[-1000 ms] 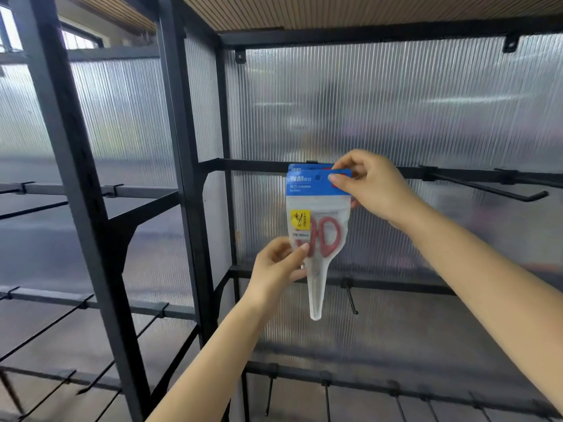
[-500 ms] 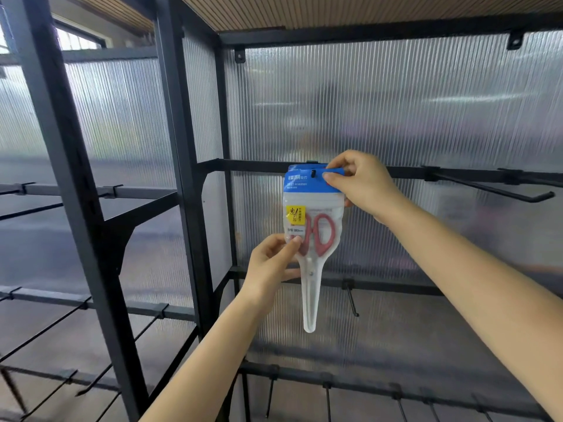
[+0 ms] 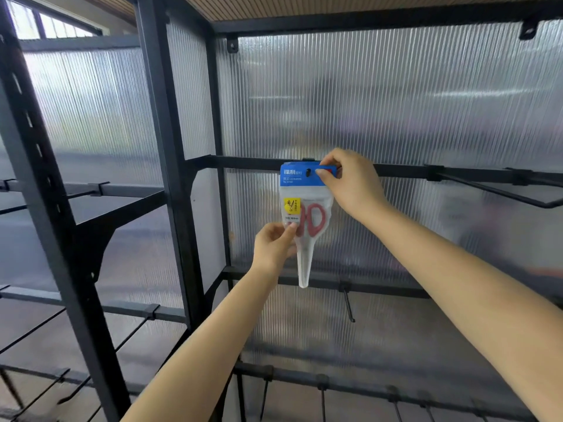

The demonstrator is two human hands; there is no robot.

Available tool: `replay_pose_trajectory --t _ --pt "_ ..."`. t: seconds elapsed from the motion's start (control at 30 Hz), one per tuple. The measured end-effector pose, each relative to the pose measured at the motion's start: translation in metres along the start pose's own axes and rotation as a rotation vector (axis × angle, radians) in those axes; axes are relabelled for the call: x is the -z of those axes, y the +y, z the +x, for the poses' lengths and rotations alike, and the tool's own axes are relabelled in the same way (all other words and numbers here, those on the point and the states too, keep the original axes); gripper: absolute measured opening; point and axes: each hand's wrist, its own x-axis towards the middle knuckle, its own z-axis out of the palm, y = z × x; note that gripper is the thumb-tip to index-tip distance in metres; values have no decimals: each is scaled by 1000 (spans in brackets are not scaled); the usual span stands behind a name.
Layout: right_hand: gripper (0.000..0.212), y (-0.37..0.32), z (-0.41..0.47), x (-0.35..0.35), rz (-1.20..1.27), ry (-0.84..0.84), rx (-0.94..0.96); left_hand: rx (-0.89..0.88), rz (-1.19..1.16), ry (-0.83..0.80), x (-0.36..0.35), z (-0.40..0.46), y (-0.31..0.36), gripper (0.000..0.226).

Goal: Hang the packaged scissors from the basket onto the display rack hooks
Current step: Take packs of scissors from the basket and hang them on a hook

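Two hands hold one packet up at the rail, hang-hole level with the hook.

Head view: the clear tapered plastic packet of red-handled scissors with a blue header card (image 3: 306, 220) hangs long axis vertical, tip down, against the black horizontal rack rail (image 3: 243, 162). The right hand (image 3: 350, 184) pinches the header's right end; the left hand (image 3: 274, 246) pinches the packet's lower left edge. The hook itself sits hidden behind the header; the right hand is nearer to it.

Clear tapered plastic pack of red-handled scissors with blue header card (image 3: 305, 220), upright, tip down, header hole level with black metal display rack crossbar (image 3: 253, 162), against ribbed translucent panel.
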Motion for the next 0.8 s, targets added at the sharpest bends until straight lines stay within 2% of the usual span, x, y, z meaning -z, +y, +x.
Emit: replay_pose_trajectory --t 0.37,0.43,0.5,0.6,0.67,0.73,0.8 --pt "19 6 3 -8 -176 -25 49 10 292 187 -6 30 -3 18" --pt "26 5 -5 -5 -225 -30 88 -54 476 273 -5 23 -2 28" --pt "34 3 -17 -2 -301 -26 116 -239 670 306 -1 11 -1 27" --pt "42 1 -43 3 -385 23 101 -631 860 165 2 -8 -1 18" --pt "42 2 -65 8 -431 32 67 -832 940 41 -4 -18 -4 20" --pt "41 5 -96 16 -499 20 21 -938 977 -117 -14 -33 -8 28" --pt "43 10 -133 28 -554 -15 -79 -960 981 -278 -30 -53 -15 33"
